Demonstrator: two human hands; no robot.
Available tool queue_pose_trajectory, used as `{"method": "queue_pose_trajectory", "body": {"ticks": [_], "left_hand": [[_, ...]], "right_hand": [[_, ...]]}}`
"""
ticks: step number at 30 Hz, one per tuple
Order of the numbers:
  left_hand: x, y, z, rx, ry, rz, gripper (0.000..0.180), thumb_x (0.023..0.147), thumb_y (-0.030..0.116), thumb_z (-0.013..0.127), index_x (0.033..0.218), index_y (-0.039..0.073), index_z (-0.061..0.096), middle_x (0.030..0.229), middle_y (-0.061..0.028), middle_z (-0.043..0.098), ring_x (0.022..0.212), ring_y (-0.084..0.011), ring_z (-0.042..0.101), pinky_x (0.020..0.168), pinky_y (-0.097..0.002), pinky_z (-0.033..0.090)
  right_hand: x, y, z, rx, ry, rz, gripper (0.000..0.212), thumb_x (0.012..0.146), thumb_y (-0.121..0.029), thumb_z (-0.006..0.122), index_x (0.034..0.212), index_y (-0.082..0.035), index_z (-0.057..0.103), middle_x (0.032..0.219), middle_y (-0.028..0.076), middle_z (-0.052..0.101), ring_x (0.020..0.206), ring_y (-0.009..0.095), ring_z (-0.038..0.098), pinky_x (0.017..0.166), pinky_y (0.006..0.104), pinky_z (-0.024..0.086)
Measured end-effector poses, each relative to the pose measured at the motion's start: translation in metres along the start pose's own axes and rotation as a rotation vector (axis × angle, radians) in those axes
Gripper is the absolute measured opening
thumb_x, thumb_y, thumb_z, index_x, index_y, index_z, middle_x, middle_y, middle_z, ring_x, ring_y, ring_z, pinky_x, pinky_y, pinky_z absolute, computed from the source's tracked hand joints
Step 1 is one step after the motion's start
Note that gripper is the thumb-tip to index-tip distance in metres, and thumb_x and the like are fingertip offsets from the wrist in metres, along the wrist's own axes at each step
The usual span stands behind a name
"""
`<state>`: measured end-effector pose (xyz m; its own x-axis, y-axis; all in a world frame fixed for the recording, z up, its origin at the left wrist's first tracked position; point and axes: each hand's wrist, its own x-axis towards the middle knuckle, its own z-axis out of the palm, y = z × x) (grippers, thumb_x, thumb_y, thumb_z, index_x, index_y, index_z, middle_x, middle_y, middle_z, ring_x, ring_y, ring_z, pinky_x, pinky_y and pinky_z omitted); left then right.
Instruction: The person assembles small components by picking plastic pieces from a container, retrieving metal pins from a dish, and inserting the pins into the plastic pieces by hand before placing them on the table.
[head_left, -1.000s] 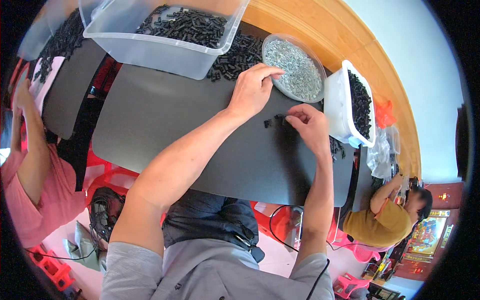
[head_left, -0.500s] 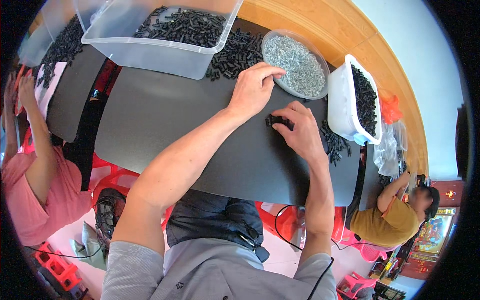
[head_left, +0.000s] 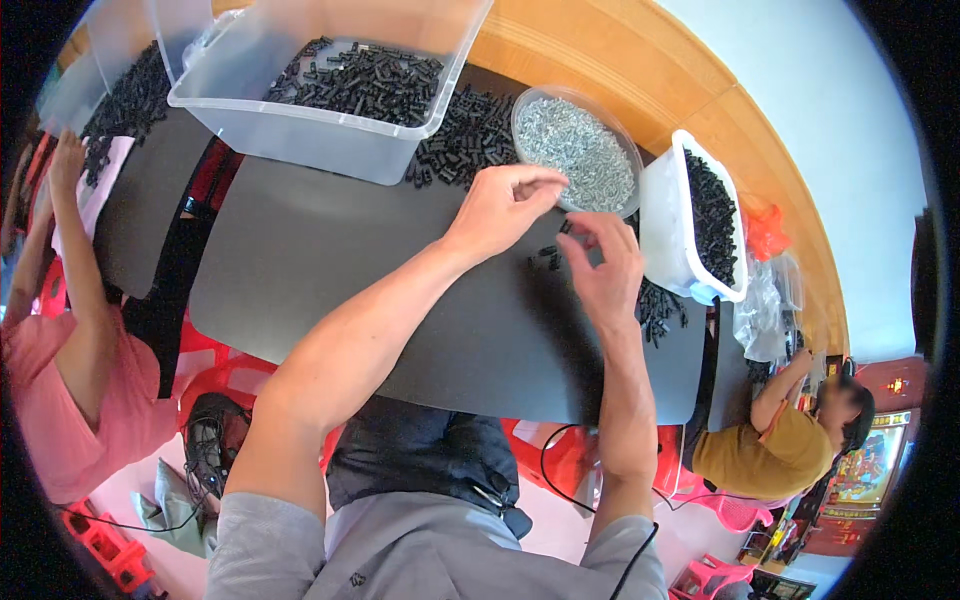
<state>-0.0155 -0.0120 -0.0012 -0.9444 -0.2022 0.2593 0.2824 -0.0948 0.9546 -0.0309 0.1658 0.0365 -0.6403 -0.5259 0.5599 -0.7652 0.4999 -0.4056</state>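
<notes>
One black piece — apparently pinched in the right hand, now raised nearer the left hand, thus separated from loose pieces on the desk. Left grip: nearly closed, any contents hidden.

Looks like a workshop: tubs of black parts, co-workers at dark tables
</notes>
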Motion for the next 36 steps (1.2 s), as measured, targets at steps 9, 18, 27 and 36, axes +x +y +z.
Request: {"method": "queue_pose_trajectory", "body": {"ticks": [9,18,27,36], "left_hand": [[0.003,0.004,-0.010,-0.143,-0.392,-0.205,0.021,0.092,0.013,0.072,0.108,-0.001,0.074,0.089,-0.0051,0.073,0.077,-0.0105,0.065,0.071,-0.0257,0.053],[0.009,-0.006,-0.012,-0.325,-0.125,-0.210,0.025,0.093,0.016,0.071,0.109,-0.003,0.070,0.094,-0.0080,0.074,0.080,-0.0124,0.067,0.073,-0.0260,0.053],[0.011,-0.006,-0.011,-0.417,0.055,-0.253,0.028,0.094,0.014,0.069,0.115,-0.003,0.066,0.096,-0.0117,0.073,0.078,-0.0144,0.067,0.071,-0.0261,0.053],[0.012,-0.010,-0.012,-0.375,0.040,-0.215,0.027,0.094,0.014,0.069,0.115,-0.003,0.067,0.096,-0.0122,0.073,0.077,-0.0138,0.067,0.070,-0.0259,0.053]], "right_hand": [[-0.002,0.007,0.005,-0.031,0.102,-0.134,0.031,0.073,0.000,0.078,0.100,-0.008,0.067,0.088,0.005,0.067,0.070,0.021,0.062,0.066,0.0334,0.046],[0.028,0.018,-0.008,0.050,-0.004,0.038,0.022,0.081,-0.002,0.075,0.101,-0.004,0.069,0.091,0.011,0.068,0.069,0.022,0.064,0.064,0.0340,0.052],[0.079,0.064,0.014,-0.119,-0.301,0.081,0.012,0.082,-0.008,0.069,0.092,-0.007,0.075,0.090,0.015,0.071,0.083,0.034,0.069,0.077,0.0425,0.054],[0.081,0.059,0.019,-0.242,-0.331,0.112,0.013,0.080,-0.014,0.071,0.091,-0.010,0.076,0.088,0.012,0.073,0.085,0.032,0.070,0.077,0.0426,0.055]]}}
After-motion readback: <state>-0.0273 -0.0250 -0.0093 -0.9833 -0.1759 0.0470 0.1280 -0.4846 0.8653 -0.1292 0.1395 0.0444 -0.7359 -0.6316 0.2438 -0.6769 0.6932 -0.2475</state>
